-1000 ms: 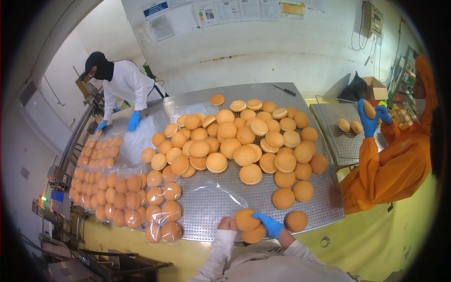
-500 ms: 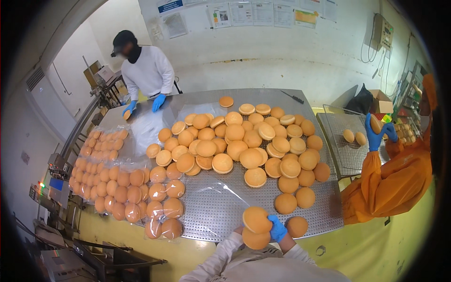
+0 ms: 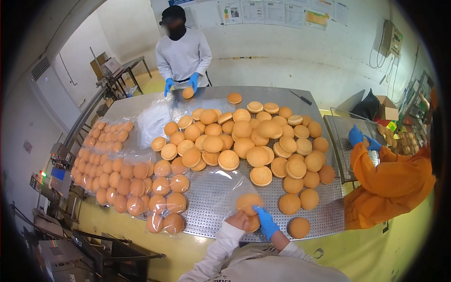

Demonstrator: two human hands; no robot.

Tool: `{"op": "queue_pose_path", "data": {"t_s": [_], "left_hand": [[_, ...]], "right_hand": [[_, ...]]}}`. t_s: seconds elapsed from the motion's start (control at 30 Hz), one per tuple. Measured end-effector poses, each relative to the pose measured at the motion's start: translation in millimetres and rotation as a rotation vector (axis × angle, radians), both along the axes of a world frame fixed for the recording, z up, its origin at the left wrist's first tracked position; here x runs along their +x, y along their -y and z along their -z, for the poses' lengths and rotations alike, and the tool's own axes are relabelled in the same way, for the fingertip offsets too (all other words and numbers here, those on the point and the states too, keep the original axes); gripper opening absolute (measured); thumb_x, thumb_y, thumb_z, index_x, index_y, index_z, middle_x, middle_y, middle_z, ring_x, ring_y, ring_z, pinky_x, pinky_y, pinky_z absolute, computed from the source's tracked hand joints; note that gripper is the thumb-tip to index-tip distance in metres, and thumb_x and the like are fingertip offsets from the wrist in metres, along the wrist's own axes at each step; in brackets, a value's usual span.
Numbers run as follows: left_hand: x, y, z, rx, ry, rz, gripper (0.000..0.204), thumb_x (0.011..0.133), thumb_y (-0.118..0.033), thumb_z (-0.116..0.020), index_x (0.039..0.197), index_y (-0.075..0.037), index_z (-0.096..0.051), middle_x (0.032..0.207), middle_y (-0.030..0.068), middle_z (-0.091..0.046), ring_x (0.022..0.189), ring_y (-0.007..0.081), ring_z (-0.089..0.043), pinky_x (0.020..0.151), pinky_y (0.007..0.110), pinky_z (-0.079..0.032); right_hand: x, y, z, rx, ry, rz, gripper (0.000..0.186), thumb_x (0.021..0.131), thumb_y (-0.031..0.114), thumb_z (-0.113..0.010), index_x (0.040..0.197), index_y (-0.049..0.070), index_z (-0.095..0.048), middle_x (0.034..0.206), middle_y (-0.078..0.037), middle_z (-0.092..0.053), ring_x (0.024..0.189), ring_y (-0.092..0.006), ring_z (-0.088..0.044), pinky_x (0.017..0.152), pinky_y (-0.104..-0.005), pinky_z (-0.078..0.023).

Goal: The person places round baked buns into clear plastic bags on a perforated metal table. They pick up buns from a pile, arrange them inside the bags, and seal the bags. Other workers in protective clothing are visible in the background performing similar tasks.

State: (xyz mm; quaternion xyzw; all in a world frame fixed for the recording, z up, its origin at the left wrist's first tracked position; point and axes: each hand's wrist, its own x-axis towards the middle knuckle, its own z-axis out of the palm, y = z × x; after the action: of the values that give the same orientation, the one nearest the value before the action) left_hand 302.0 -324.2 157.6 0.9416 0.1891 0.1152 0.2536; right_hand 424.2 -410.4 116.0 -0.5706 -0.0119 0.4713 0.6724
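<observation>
At the table's front edge, my right hand [image 3: 266, 223] in a blue glove holds round golden buns. An upper bun [image 3: 249, 202] lies partly over a lower bun [image 3: 254, 225]. My bare left hand [image 3: 238, 220] has its fingers closed at the left side of these buns, at the near end of a clear plastic bag [image 3: 225, 185] lying toward the table's middle. Glare and the buns hide part of the bag's mouth. Just right of my right hand sits a single bun [image 3: 299, 228]. A large heap of loose buns [image 3: 242, 129] spreads beyond.
Bagged buns [image 3: 124, 185] lie along the left side. Clear bags [image 3: 156, 123] are spread at the far left. A knife [image 3: 301, 97] lies at the back right. A co-worker [image 3: 183, 54] stands behind; another in orange [image 3: 387, 176] is by a wire rack [image 3: 345, 127].
My hands and their buns moved forward to the bag, and my left hand came into view. The far co-worker brought a bun closer to the table's middle; the orange-clad one lowered their hands.
</observation>
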Motion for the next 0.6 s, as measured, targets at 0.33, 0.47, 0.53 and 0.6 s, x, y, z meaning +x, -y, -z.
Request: {"op": "queue_pose_path", "data": {"t_s": [0.33, 0.47, 0.53, 0.6], "left_hand": [[-3.7, 4.3, -0.9, -0.315, 0.053, 0.251, 0.007, 0.079, -0.014, -0.055, 0.080, -0.007, -0.053, 0.077, 0.0118, -0.054, 0.068, 0.0308, -0.056, 0.059, 0.039, -0.045], [39.2, 49.2, -1.3, -0.414, 0.311, 0.288, 0.009, 0.076, -0.008, -0.057, 0.072, -0.006, -0.049, 0.070, 0.0119, -0.050, 0.063, 0.0309, -0.053, 0.056, 0.039, -0.041], [44.2, 46.9, -21.8, -0.447, 0.401, 0.274, 0.009, 0.075, -0.007, -0.057, 0.071, -0.005, -0.049, 0.068, 0.0119, -0.050, 0.062, 0.0308, -0.053, 0.055, 0.038, -0.042], [33.5, 28.1, -57.7, -0.482, 0.425, 0.239, 0.007, 0.078, -0.010, -0.055, 0.074, -0.005, -0.053, 0.071, 0.0119, -0.052, 0.066, 0.0297, -0.055, 0.059, 0.036, -0.045]], "right_hand": [[-6.2, -23.4, 29.9, 0.035, 0.287, -0.235, 0.045, 0.090, 0.028, -0.052, 0.126, 0.003, -0.045, 0.118, -0.013, -0.055, 0.103, -0.0230, -0.057, 0.090, -0.0347, -0.048], [-3.2, -36.6, 59.6, 0.325, 0.612, -0.493, 0.045, 0.092, 0.029, -0.049, 0.128, 0.001, -0.043, 0.122, -0.014, -0.053, 0.109, -0.0207, -0.054, 0.094, -0.0322, -0.044], [9.8, -57.2, 42.3, 0.425, 0.266, -0.439, 0.045, 0.093, 0.029, -0.048, 0.128, 0.001, -0.043, 0.123, -0.013, -0.052, 0.110, -0.0198, -0.053, 0.095, -0.0314, -0.043], [10.7, -84.6, 18.6, 0.514, -0.105, -0.381, 0.046, 0.094, 0.030, -0.046, 0.129, 0.001, -0.042, 0.123, -0.013, -0.052, 0.112, -0.0189, -0.052, 0.096, -0.0306, -0.042]]}}
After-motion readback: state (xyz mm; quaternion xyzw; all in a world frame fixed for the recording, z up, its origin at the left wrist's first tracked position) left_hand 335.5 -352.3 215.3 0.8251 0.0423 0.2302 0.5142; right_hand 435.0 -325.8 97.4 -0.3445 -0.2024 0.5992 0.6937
